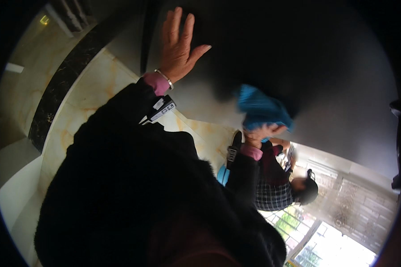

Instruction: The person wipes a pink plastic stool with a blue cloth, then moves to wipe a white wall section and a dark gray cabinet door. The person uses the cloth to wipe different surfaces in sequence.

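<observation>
My left hand, with a bracelet at the wrist, is raised with fingers apart before a large, smooth dark grey panel. It holds nothing; whether the palm touches the panel I cannot tell. In my right hand is a blue cloth, blurred and bunched against the panel's lower part. Part of that hand is behind the cloth. Small marked devices are on both forearms, one on the left sleeve and one on the right.
Another person in a checked garment is close beyond my right arm. A barred window is behind them. Marbled floor tiles with a dark stone band lie on the left. A blue object shows beside my right sleeve.
</observation>
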Demonstrator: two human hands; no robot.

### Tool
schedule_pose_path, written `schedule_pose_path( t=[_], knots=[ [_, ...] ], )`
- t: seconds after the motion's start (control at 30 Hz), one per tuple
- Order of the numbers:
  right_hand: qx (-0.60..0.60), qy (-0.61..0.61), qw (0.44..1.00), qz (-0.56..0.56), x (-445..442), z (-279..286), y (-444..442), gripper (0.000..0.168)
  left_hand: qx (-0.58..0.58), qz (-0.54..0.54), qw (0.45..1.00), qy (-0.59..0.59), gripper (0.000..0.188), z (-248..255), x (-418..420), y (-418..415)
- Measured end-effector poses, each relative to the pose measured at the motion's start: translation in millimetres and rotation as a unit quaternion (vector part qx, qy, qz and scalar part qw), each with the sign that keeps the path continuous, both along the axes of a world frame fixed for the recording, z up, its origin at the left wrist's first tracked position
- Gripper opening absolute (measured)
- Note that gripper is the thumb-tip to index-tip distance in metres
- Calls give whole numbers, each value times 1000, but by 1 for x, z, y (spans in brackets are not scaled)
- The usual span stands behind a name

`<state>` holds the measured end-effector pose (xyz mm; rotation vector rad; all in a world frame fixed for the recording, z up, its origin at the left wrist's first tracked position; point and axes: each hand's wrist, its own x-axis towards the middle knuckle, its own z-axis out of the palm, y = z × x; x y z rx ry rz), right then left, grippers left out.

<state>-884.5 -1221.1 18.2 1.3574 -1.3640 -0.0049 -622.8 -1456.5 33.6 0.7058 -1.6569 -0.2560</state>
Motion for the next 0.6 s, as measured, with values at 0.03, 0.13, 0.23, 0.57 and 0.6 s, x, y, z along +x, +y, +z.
schedule_pose_path(
  t=[0.03, 0.13, 0.23, 0.57, 0.6],
  knots=[
    [36, 102, 989, -100, -12, 14, 2, 54, 0, -1, 1000, 7, 82, 8, 3, -4],
    [-74, 77, 978, -177, -18, 68, -16, 51, 56, 34, 997, -34, 76, 31, 11, -21],
    [-201, -167, 965, -30, 24, 94, -59, 56, 62, 32, 997, 11, 71, 38, 13, -32],
    [-4, -173, 976, 132, 75, 94, -69, 47, 113, -114, 985, 58, 80, 25, 44, -58],
    [-51, -152, 979, 127, 67, 117, -71, 45, 123, -134, 982, 58, 78, 28, 48, -59]
  ],
)
